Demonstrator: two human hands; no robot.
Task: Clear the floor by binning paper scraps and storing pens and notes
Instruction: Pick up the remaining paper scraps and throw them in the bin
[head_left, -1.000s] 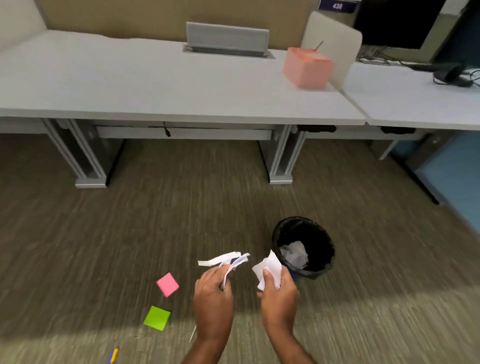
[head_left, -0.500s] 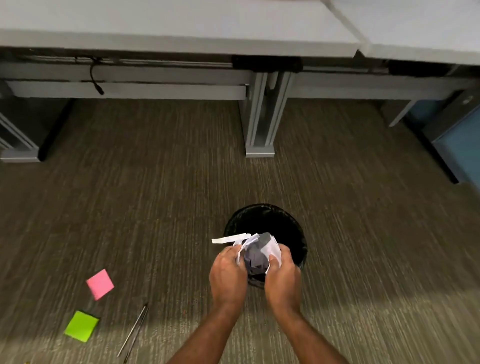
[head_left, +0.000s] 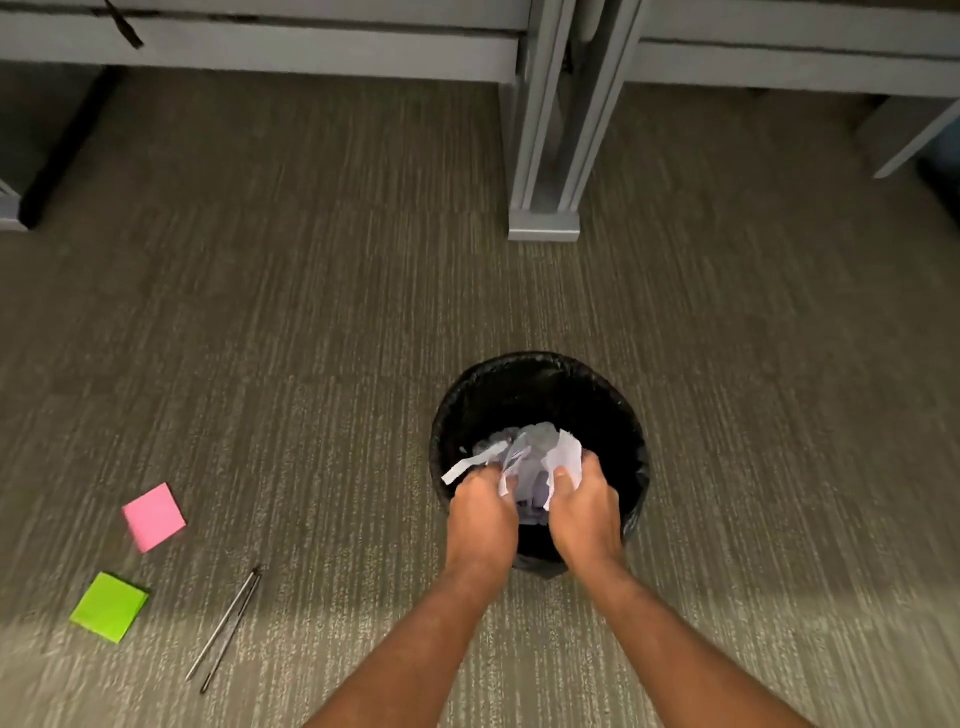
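Observation:
Both my hands hover over the open mouth of a black bin (head_left: 540, 379) on the carpet. My left hand (head_left: 480, 512) grips white paper scraps (head_left: 524, 457), with one strip sticking out to the left. My right hand (head_left: 584, 506) pinches the right side of the same crumpled bunch. More paper lies inside the bin under my hands. At the left on the floor lie a pink sticky-note pad (head_left: 153, 516), a green sticky-note pad (head_left: 109, 606) and two thin pens (head_left: 226, 629) side by side.
A grey desk leg (head_left: 548, 156) stands on the carpet just beyond the bin. Desk rails run across the top of the view. Another desk foot (head_left: 10, 208) shows at the far left, and a slanted leg (head_left: 914, 140) at the far right.
My hands came together with the scraps and moved over the bin, then lowered towards its mouth. My view dropped from the desks down to the floor.

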